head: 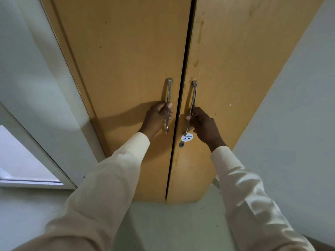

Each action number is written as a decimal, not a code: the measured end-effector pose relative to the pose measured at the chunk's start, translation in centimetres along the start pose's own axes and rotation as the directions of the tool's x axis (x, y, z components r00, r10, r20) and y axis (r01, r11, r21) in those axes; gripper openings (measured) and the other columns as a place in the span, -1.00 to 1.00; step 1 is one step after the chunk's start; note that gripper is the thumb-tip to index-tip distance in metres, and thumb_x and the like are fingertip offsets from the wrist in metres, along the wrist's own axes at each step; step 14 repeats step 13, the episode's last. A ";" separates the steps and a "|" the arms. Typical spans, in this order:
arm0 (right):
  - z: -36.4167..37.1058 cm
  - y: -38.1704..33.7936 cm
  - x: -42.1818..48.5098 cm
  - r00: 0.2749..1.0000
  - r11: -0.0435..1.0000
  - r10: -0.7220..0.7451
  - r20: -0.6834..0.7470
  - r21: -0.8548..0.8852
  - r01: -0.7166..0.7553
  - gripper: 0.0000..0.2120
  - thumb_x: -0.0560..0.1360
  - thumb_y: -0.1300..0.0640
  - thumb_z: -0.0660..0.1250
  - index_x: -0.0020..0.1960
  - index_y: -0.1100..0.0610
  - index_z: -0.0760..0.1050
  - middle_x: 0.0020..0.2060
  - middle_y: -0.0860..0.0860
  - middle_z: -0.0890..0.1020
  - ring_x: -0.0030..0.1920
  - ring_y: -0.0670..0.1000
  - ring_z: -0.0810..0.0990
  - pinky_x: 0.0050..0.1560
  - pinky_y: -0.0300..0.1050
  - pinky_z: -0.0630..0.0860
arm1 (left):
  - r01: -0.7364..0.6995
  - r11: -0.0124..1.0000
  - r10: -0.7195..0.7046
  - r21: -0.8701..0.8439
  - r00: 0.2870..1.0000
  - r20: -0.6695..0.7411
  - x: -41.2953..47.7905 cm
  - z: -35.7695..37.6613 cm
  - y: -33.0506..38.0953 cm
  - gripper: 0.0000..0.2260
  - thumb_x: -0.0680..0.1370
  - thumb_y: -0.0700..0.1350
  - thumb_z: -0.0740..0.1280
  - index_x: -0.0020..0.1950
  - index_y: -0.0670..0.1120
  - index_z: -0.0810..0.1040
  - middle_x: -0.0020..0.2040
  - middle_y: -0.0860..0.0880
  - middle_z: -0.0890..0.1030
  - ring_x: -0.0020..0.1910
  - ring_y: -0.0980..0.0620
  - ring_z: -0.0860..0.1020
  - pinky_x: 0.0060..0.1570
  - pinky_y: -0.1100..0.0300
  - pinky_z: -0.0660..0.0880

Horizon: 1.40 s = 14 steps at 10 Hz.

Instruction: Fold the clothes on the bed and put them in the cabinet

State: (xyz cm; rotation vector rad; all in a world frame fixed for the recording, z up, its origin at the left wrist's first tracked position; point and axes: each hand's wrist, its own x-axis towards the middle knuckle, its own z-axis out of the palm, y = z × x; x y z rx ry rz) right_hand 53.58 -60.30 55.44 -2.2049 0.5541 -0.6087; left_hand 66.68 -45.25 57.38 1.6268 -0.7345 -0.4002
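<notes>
A tall wooden cabinet fills the view, its left door and right door meeting at a thin dark gap. My left hand is wrapped around the lower part of the left metal handle. My right hand grips the lower part of the right metal handle. Both arms wear cream long sleeves. No clothes and no bed are in view.
A round white sticker and a keyhole sit below the right handle. A white window frame stands at the left, a pale wall at the right, and pale floor below the doors.
</notes>
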 end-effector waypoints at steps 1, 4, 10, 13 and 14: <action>0.5 -0.2 1.0 1.000 0.997 -0.016 -0.021 -0.077 0.014 -0.93 0.54 -0.21 0.17 -0.04 -0.25 0.33 -0.20 -0.08 0.66 -0.23 0.10 0.63 -0.13 0.17 0.61 | -0.001 1.000 0.001 0.007 0.999 -0.033 1.6 0.6 -0.1 -0.70 0.62 0.08 0.22 -0.13 -0.09 0.56 -0.22 -0.02 0.63 -0.21 0.07 0.61 -0.13 0.13 0.50; 1.1 -0.6 3.4 0.999 0.986 -0.001 -0.037 -0.165 -0.005 -0.78 0.59 -0.15 0.15 0.20 -0.15 0.35 -0.13 0.00 0.66 -0.22 0.17 0.62 -0.10 0.13 0.60 | -0.023 0.999 0.026 0.039 0.997 -0.079 3.0 1.2 -0.4 -0.74 0.63 0.07 0.22 -0.17 -0.02 0.54 -0.23 0.02 0.63 -0.23 0.10 0.60 -0.18 0.19 0.47; -1.5 -0.7 1.9 0.979 0.978 0.145 0.144 0.129 -0.164 -0.77 0.57 -0.02 0.31 0.17 0.04 0.48 0.01 -0.03 0.59 -0.01 0.14 0.62 -0.06 0.05 0.61 | 0.170 0.730 -0.244 0.662 0.969 0.020 0.6 1.0 -0.9 -0.35 0.54 0.40 0.05 0.34 -0.07 0.47 0.10 -0.11 0.63 -0.03 -0.14 0.62 0.02 0.05 0.54; -4.2 -3.5 -4.3 0.968 0.971 0.240 -0.071 0.028 -0.238 -0.87 0.57 0.16 0.30 -0.06 -0.02 0.58 0.05 -0.07 0.64 0.10 0.02 0.60 0.20 0.12 0.55 | -0.119 0.812 -0.075 0.572 0.949 0.305 0.0 2.1 1.7 -0.64 0.54 0.23 0.23 -0.15 -0.03 0.61 -0.21 -0.08 0.64 -0.16 -0.09 0.60 -0.10 0.11 0.50; -4.2 -3.5 -4.3 0.968 0.971 0.240 -0.071 0.028 -0.238 -0.87 0.57 0.16 0.30 -0.06 -0.02 0.58 0.05 -0.07 0.64 0.10 0.02 0.60 0.20 0.12 0.55 | -0.119 0.812 -0.075 0.572 0.949 0.305 0.0 2.1 1.7 -0.64 0.54 0.23 0.23 -0.15 -0.03 0.61 -0.21 -0.08 0.64 -0.16 -0.09 0.60 -0.10 0.11 0.50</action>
